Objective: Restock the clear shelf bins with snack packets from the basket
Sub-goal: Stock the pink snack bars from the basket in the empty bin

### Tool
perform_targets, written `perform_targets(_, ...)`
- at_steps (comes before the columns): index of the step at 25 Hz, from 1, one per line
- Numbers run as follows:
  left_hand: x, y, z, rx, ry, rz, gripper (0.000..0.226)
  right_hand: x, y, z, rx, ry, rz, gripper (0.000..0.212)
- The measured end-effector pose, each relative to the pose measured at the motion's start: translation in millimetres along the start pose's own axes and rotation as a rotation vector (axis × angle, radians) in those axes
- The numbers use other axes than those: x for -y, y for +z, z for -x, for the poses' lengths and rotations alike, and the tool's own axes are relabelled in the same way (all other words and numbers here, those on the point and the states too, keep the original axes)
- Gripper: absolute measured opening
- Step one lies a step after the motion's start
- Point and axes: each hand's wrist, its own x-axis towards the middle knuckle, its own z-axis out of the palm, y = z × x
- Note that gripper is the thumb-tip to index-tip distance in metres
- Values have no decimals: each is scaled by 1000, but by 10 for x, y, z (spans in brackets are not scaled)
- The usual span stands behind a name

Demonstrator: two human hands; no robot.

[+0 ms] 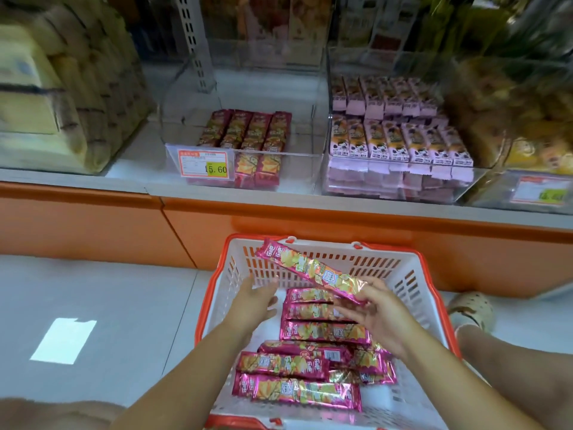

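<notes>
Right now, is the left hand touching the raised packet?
Apart. Head view shows basket wall between open left hand and raised packet; right hand grips it.

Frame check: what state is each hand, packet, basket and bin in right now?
Right hand: holds one end of the lifted packet.
Left hand: open, fingers relaxed, holding nothing, over the basket.
Lifted packet: raised above the basket, tilted.
Basket: on the floor, loose packets lying in it.
Middle bin: partly filled, much of it bare.
Right bin: nearly full of pink packets.
</notes>
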Motion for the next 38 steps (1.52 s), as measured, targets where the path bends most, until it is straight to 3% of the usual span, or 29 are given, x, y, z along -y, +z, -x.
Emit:
perform_targets(2,-117,78,77,169,-40,246,61,-58,-34,125,54,40,-9,29)
perform_targets(5,-238,201,203,211,1,320,45,-141,-20,287,140,70,118,36)
perform_targets(9,-347,215,332,242,103,203,41,-139,27,444,180,23,442,24)
perform_targets(11,-392,203,378,258,148,131,38,-111,32,444,146,-16,504,28)
perform_targets(17,-441,169,488,275,205,82,27,-168,59,406,145,-41,529,44)
perform_targets(23,-496,99,496,244,223,22,34,-137,186,431,156,-30,556,44)
perform_targets(27,-749,16,596,258,283,-37,39,77,467,478,120,-174,646,31)
perform_targets(32,-1422,-126,865,328,434,-58,40,721,1057,619,143,-391,605,40)
perform_targets(35,-1916,-367,879,125,653,-99,42,1257,1455,714,137,-512,620,43)
perform_targets(38,-2264,-789,634,-410,942,-446,45,1857,1862,558,-18,-710,724,44)
